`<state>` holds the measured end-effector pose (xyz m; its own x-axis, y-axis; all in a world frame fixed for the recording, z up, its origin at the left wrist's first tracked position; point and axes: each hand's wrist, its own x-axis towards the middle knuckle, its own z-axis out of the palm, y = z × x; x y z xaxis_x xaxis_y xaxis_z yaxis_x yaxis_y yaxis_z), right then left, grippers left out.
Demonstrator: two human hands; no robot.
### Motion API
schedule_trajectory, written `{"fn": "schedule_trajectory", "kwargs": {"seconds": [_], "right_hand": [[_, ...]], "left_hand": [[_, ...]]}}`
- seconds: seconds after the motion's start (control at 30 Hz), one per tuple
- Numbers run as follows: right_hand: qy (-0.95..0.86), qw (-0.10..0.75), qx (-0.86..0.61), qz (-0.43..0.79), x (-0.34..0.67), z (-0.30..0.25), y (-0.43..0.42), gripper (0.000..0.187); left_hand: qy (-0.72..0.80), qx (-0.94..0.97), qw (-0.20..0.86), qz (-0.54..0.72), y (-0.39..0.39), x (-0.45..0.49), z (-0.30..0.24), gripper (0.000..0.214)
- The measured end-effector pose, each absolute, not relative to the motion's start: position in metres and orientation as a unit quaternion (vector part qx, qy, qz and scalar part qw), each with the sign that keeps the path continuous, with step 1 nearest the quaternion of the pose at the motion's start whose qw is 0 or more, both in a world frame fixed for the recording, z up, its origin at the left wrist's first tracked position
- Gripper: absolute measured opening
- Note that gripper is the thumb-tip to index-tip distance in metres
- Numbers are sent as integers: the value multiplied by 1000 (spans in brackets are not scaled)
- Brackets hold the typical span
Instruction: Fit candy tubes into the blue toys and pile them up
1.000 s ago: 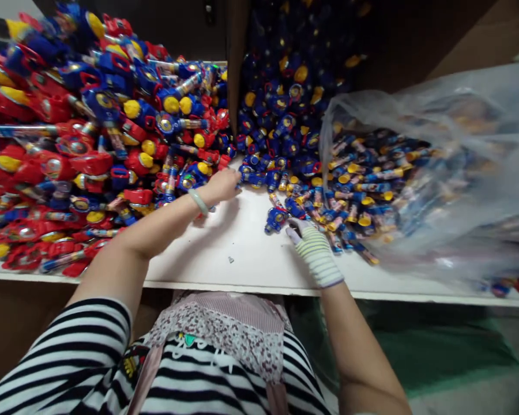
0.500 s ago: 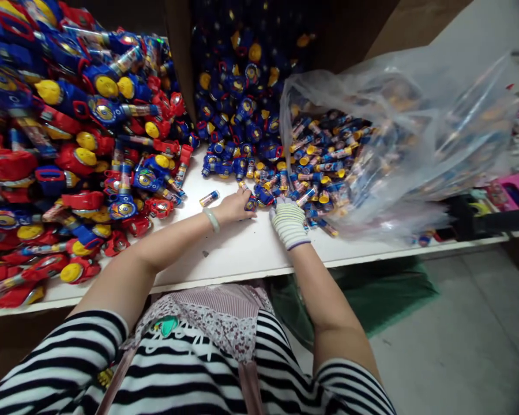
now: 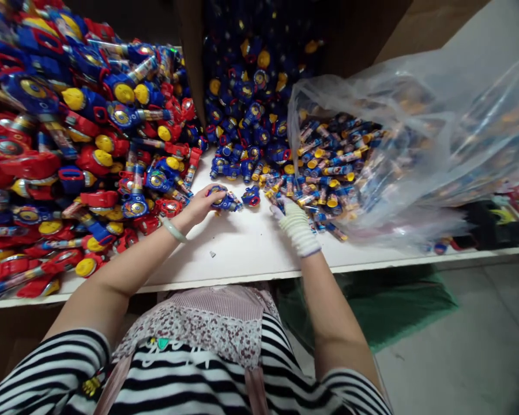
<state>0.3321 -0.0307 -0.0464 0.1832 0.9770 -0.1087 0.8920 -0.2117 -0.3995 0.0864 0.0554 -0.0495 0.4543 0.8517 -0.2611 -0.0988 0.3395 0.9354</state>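
Observation:
My left hand (image 3: 201,206), bare with a pale bangle at the wrist, grips a blue plastic toy (image 3: 225,200) that has a round gold disc and a small printed tube at its right end. Just right of it, a loose blue toy (image 3: 251,196) lies on the white tabletop. My right hand (image 3: 297,226), in a striped knit glove, is at the near left edge of a heap of small printed tubes (image 3: 328,167) with yellow caps. Its fingers are closed around what looks like one tube, partly hidden by the glove.
Red and blue toys (image 3: 90,155) with tubes are piled high at the left. More blue toys (image 3: 253,115) spill from a dark box at the back. A clear plastic bag (image 3: 419,127) of tubes lies open at the right. A green sack (image 3: 398,305) is below the table edge.
My left hand has moved left, bringing the blue toy away from the tube heap. My right hand stays by the tubes, its fingers now drawn slightly back. The camera view has shifted a little.

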Motion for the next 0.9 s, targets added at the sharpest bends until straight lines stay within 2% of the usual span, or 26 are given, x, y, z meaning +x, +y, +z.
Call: {"fn": "schedule_trajectory", "kwargs": {"seconds": [0.07, 0.2, 0.47, 0.53, 0.63, 0.7, 0.73, 0.83, 0.9], "right_hand": [[-664, 189, -694, 204, 318, -43, -49, 42], [-706, 216, -643, 205, 282, -35, -67, 43], [-722, 124, -659, 170, 256, -25, -60, 46], [-702, 172, -654, 222, 253, -26, -65, 46], [-644, 267, -572, 432, 252, -30, -69, 56], [-607, 286, -517, 532, 251, -32, -67, 65], [-604, 289, -518, 532, 251, -33, -65, 65], [-622, 287, -617, 388, 247, -35, -61, 54], [-622, 284, -638, 355, 241, -36, -66, 47]], "left_hand": [[381, 453, 725, 351, 50, 84, -46, 43], [372, 457, 719, 367, 43, 83, -39, 39], [388, 547, 651, 357, 32, 73, -24, 33], [379, 575, 636, 348, 29, 69, -18, 32], [354, 643, 585, 346, 27, 64, -7, 31], [336, 691, 543, 339, 28, 62, 1, 32], [336, 704, 529, 334, 29, 63, 3, 31], [381, 679, 532, 333, 28, 64, 2, 27], [407, 653, 547, 329, 23, 64, -6, 26]]}}
